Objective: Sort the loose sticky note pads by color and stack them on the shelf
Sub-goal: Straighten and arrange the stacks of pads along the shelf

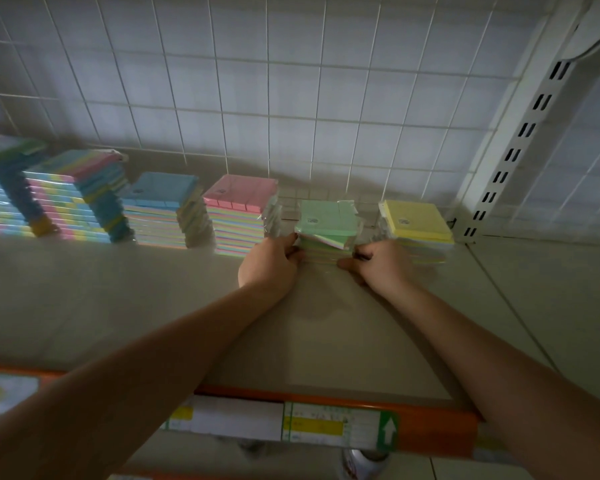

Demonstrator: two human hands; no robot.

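A short stack of green-topped sticky note pads [328, 218] stands on the grey shelf [153, 299] near the back. My left hand [269, 263] grips its left side and my right hand [378, 263] grips its right side, fingers curled against the lower pads. The top green pad sits slightly askew. Left of it rises a pink-topped stack [241, 202], then a blue-topped stack [161, 192]. A yellow-topped stack [416, 220] stands just right of my right hand.
Taller mixed-colour stacks [73, 195] crowd the shelf's far left. A white wire grid [291, 98] backs the shelf and a slotted upright [513, 147] bounds the right. An orange front rail [430, 427] with price labels runs along the near edge.
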